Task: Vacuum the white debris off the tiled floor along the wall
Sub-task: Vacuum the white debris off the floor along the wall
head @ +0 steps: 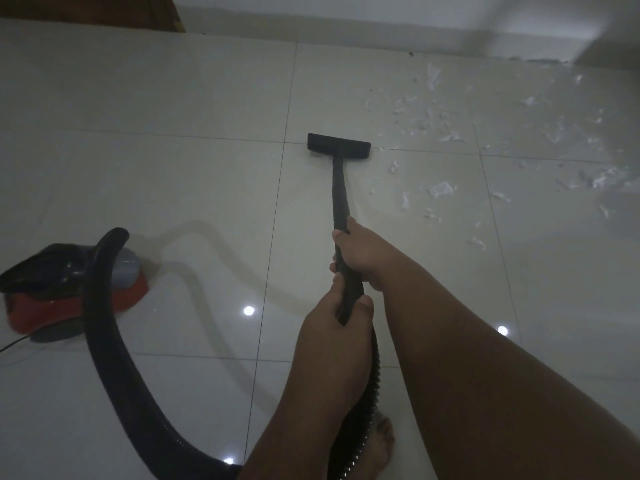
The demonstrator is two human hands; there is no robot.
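Observation:
A black vacuum wand (340, 192) runs from my hands to a flat black floor nozzle (338, 145) resting on the pale tiles. My right hand (360, 252) grips the wand higher up, and my left hand (334, 327) grips its lower end where the ribbed hose begins. White debris (441, 188) lies scattered to the right of the nozzle, reaching back toward the wall (381, 27) with more flakes (415, 109) there. The nozzle sits just left of the nearest scraps.
The red and black vacuum body (69, 292) stands on the floor at the left, its thick black hose (104, 341) curving down to the bottom edge and back up to my hands. My bare foot (379, 441) is below the hose. A dark wooden door corner (104, 10) is top left.

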